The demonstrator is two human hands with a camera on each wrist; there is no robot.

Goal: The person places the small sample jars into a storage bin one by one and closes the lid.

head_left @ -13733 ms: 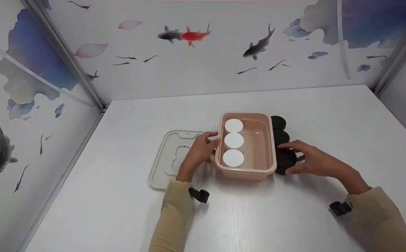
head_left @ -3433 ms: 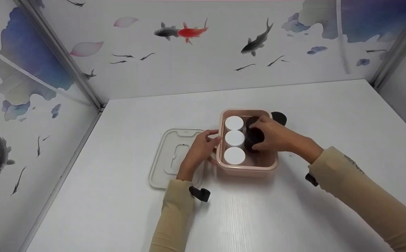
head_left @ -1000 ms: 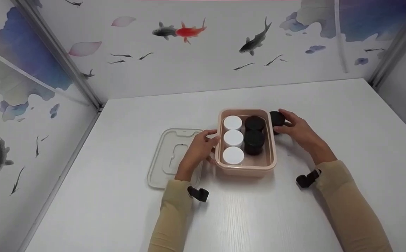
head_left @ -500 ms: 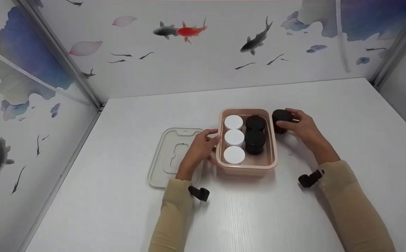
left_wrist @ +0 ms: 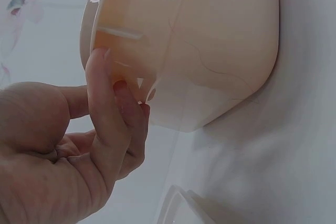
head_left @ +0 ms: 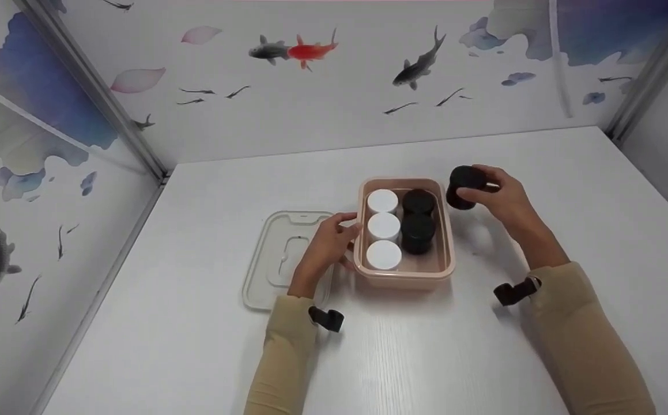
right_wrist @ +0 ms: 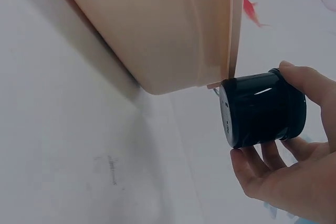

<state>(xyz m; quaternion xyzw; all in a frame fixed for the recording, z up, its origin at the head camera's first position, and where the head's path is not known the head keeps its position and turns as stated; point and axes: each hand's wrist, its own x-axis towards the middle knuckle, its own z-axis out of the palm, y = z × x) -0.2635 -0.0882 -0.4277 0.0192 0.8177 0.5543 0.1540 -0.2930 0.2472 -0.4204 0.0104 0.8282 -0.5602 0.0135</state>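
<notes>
A pink plastic storage box stands on the table. Along its left side, three white-topped jars form a row; two black jars stand upright on its right side. My left hand grips the box's left rim, fingers curled under the lip in the left wrist view. Above the table, just beyond the box's right rim, my right hand holds another black jar between thumb and fingers. The right wrist view shows this jar raised beside the box wall, its pale printed base facing left.
A pale translucent lid lies flat left of the box, partly under my left forearm. Printed panels close off the white table at the back and left. Bare tabletop shows inside the box at its front right corner.
Two black jars have gone from the table into the box. In the last second my right hand has lifted the remaining black jar upward and slightly right; my left hand has stayed on the rim.
</notes>
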